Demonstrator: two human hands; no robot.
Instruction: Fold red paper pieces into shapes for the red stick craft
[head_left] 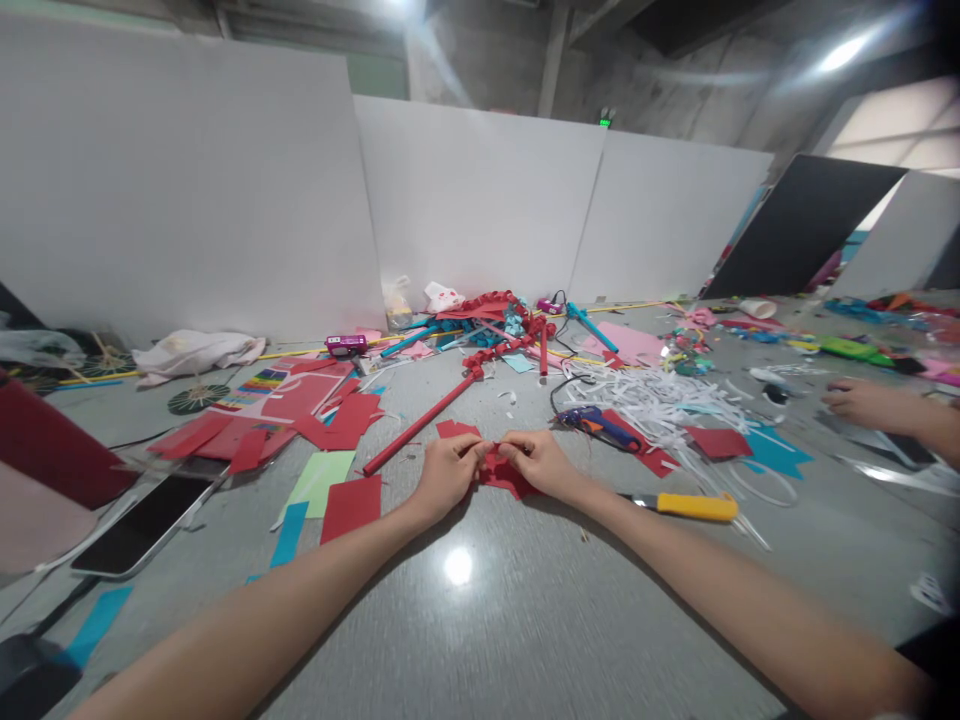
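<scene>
Both of my hands meet over a small piece of red paper (504, 474) on the grey table (480, 620). My left hand (448, 470) pinches the paper's left edge with its fingers closed. My right hand (536, 462) pinches the right side, fingers also closed. The paper looks folded or crumpled between them. A long red paper tube (420, 424) lies just beyond my left hand. A yellow-handled utility knife (694, 506) lies to the right of my right forearm.
Red paper sheets (300, 415) and green (321, 478) and blue scraps litter the left. A phone (142, 525) lies at the far left. A blue glue gun (600, 425) and white paper shreds (667, 400) are to the right. Another person's hand (870, 402) rests at the right edge. White boards stand behind.
</scene>
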